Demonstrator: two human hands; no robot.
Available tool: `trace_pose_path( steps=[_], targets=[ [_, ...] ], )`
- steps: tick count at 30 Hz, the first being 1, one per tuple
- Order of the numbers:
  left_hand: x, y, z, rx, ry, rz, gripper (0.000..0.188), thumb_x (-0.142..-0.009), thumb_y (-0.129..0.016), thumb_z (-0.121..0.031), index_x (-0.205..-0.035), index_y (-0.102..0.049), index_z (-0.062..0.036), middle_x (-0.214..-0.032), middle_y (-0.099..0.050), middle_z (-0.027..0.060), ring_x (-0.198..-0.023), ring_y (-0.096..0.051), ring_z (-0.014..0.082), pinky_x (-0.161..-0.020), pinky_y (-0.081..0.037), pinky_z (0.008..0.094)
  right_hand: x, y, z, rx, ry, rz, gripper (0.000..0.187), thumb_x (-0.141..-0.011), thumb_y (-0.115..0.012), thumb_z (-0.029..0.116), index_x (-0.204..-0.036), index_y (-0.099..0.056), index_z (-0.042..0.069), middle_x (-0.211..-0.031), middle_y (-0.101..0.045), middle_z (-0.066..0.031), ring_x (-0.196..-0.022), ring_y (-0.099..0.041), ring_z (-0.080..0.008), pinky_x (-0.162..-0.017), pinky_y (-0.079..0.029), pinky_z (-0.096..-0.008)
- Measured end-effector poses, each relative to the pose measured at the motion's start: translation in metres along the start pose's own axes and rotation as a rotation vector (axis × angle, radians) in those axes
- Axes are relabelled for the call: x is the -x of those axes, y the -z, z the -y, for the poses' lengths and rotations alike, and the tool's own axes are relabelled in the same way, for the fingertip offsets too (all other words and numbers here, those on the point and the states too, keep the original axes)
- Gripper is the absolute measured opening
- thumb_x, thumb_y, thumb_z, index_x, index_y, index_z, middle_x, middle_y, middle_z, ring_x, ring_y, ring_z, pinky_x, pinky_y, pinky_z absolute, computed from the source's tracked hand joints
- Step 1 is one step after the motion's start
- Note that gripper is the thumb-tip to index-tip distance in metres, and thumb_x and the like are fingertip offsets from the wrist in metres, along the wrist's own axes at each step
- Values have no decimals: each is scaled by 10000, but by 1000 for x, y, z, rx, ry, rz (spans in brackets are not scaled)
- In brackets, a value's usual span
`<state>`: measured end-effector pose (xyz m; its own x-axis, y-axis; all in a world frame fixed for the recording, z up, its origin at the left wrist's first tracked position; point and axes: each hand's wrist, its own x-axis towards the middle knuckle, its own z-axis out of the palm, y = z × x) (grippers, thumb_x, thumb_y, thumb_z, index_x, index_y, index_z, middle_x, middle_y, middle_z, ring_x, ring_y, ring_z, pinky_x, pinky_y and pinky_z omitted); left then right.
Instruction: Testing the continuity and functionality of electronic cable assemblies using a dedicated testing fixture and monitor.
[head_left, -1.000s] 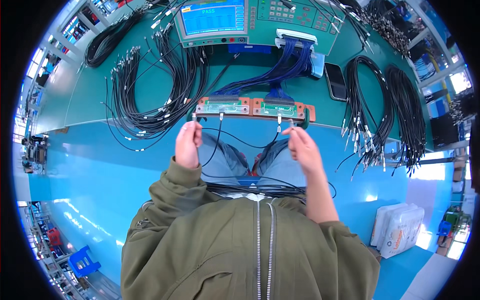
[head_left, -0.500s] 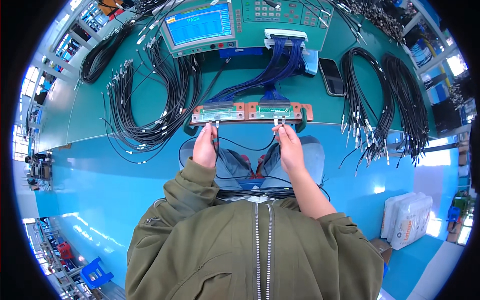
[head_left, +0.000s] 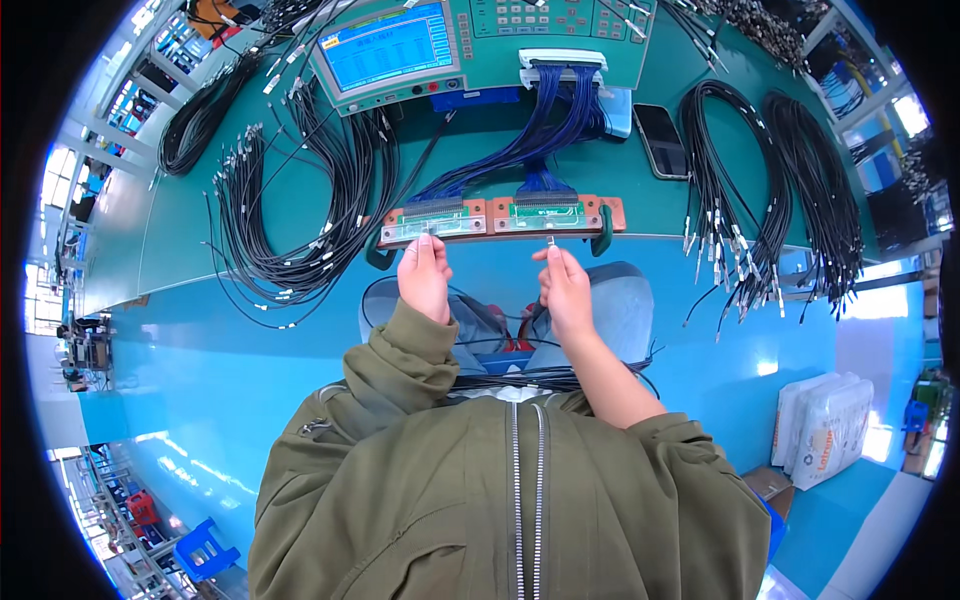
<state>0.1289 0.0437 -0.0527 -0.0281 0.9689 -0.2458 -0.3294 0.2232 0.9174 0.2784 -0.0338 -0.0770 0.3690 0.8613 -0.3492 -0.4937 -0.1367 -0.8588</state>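
Note:
Both hands work at the front edge of a test fixture [head_left: 490,222], a brown-red bar with two green circuit boards under clear covers. My left hand [head_left: 425,285] is closed in a pinch at the left board's front edge, fingertips at a small plug [head_left: 428,232]; the cable behind it is mostly hidden. Below the right board, my right hand [head_left: 568,295] is closed with bent fingers, and a small silver cable plug [head_left: 550,241] shows at its fingertips. Blue ribbon wires [head_left: 500,150] run from the fixture up to a green tester [head_left: 400,55] with a lit screen.
Bundles of black cables lie left [head_left: 300,240] and right [head_left: 725,180] on the green table [head_left: 600,215]. A phone [head_left: 661,142] lies beside the right bundle. More black cables [head_left: 520,385] rest across my lap. White sacks [head_left: 825,430] stand on the floor at right.
My left hand has moved up and right against the left board. My right hand has turned, fingers bent more. One of two plugs at the right board no longer shows; the screen's message has changed.

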Motion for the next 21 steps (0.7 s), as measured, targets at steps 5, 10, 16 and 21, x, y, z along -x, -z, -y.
trace_pose_path(
  steps=[5, 10, 16, 21],
  targets=[
    [33, 2, 24, 1, 134, 46, 228, -914, -438, -230, -790, -506, -50, -703, -462, 17, -520, -322, 57, -457, -286, 190, -11, -4, 22, 52, 27, 17, 263, -920, -414, 232, -797, -541, 37, -586, -421, 10, -453, -329, -50, -407, -252, -179],
    [24, 7, 23, 127, 245, 144, 237, -915, -437, -231, -789, -512, -45, -680, -444, 8, -507, -313, 52, -446, -276, 187, -15, -5, 23, -50, -42, 23, 260, -912, -419, 204, -770, -541, 23, -581, -425, 2, -442, -327, -48, -390, -241, -179],
    [14, 0, 13, 124, 203, 117, 246, -916, -432, -228, -781, -519, -42, -642, -418, -4, -490, -297, 42, -435, -260, 181, -16, -4, 19, -111, -51, 24, 253, -905, -424, 181, -748, -536, 16, -581, -429, -2, -429, -319, -46, -370, -224, -181],
    [12, 4, 11, 116, 196, 105, 248, -916, -433, -231, -778, -515, -42, -647, -413, 0, -489, -293, 45, -425, -255, 180, -17, -3, 18, -117, -39, 13, 251, -904, -425, 177, -743, -533, 17, -582, -427, -2, -431, -314, -44, -371, -222, -181]
  ],
)
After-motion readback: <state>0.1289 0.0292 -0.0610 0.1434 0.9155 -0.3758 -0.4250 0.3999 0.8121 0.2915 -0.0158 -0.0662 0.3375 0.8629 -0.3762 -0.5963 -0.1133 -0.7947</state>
